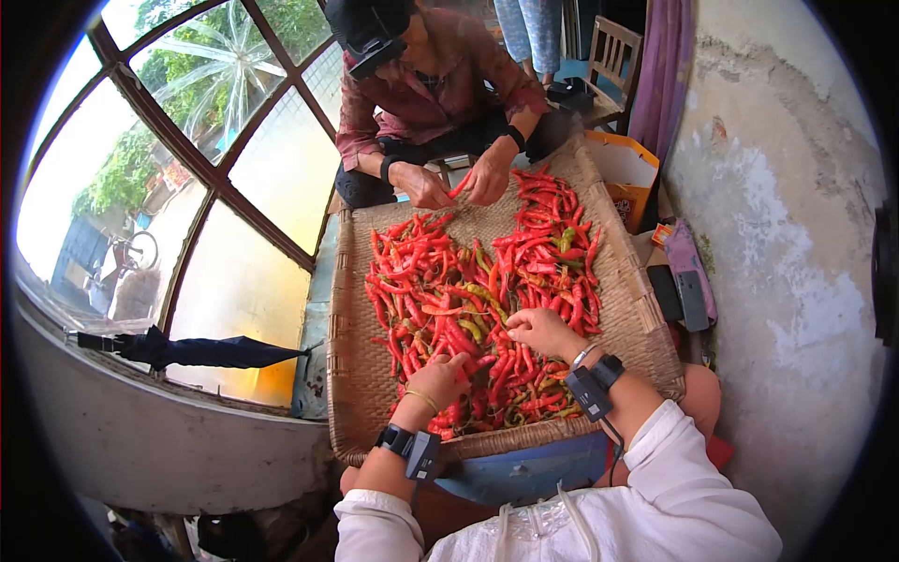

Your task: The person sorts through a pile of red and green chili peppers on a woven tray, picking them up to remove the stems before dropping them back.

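Note:
A wide woven basket tray (621, 290) holds a heap of red chili peppers (538, 267), with a few green and yellowish ones among them. My left hand (438, 382) is at the near left of the heap, its fingers closed round a red chili pepper (480, 363) that sticks out to the right. Over the middle of the heap, my right hand (543, 332) has its thumb and fingers drawn together. Whatever is between those fingertips is too small to make out. Both wrists carry straps with small dark devices.
Across the tray, a seated person (440, 75) holds a red chili in both hands. A folded umbrella (206, 354) lies along the window ledge at left. At right are a phone (691, 300), a cardboard box (623, 159), a wooden chair (613, 61) and a rough wall (777, 234).

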